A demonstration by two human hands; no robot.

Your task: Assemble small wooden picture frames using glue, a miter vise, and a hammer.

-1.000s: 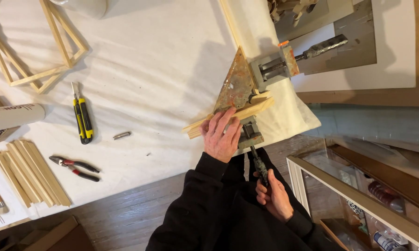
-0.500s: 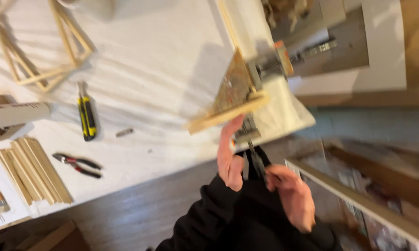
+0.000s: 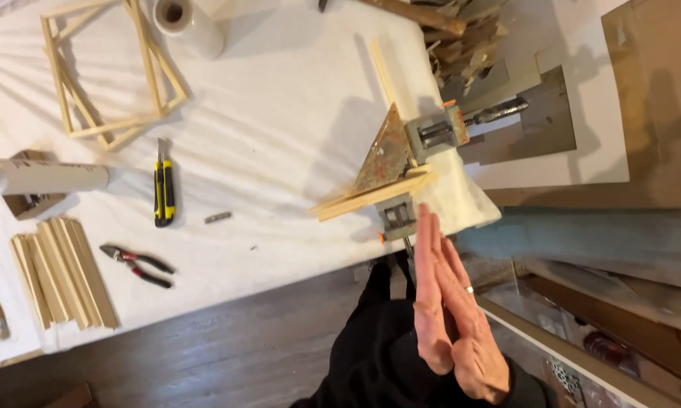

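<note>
My left hand (image 3: 429,302) and my right hand (image 3: 473,340) are pressed flat together, palm to palm, fingers straight and pointing at the table edge. Neither holds anything; a ring shows on a right finger. Just beyond the fingertips sits a metal corner clamp (image 3: 398,215) with a rusty triangular plate (image 3: 384,151), gripping pale wooden strips (image 3: 371,198) at the corner of the white-covered table (image 3: 280,91). The hands are a short way from the clamp and do not touch it.
On the table lie a yellow-and-black utility knife (image 3: 164,189), red-handled pliers (image 3: 138,264), a small metal bit (image 3: 218,217), a stack of wooden strips (image 3: 65,272), wooden frames (image 3: 110,68), a white roll (image 3: 185,19) and a pale tube (image 3: 42,179). Wood scraps (image 3: 461,38) are piled at the back right.
My left hand has come off the wooden strip at the clamp and my right hand off the clamp's screw handle. Both have drawn back and met palm to palm.
</note>
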